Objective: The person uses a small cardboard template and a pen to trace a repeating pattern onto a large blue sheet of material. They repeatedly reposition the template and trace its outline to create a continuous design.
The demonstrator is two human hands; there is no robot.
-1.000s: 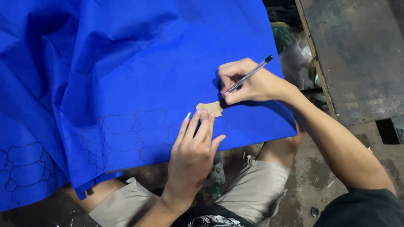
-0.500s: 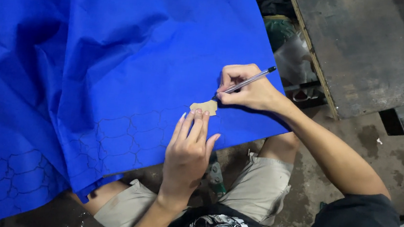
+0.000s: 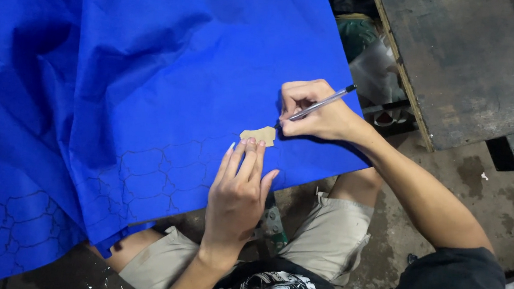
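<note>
A seated person traces round a small tan template (image 3: 259, 135) on a wide sheet of blue fabric (image 3: 152, 75), seen from a head-worn camera looking down. The left hand (image 3: 238, 189) lies flat on the cloth, fingers (image 3: 250, 159) straight and close together, their tips pressing the template's near edge to pin it. The right hand (image 3: 315, 109) is curled tight round a pen (image 3: 318, 105) in a writing grip; the pen's tip meets the fabric at the template's right end, w/ the barrel slanting up and away to the right. The template lies just ahead of the left fingertips and just left of the pen tip, its long axis running roughly left-right, so the right hand is the nearer to its free edge. A net of inked outlines (image 3: 145, 169) already covers the cloth to the lower left, near the hem that hangs over the person's knees. Beige shorts (image 3: 329, 236) show below the fabric. To the upper right, a dark, worn worktop (image 3: 471, 63) stands apart from the work, w/ clutter in the gap beside it; stained concrete floor (image 3: 498, 188) beneath.
</note>
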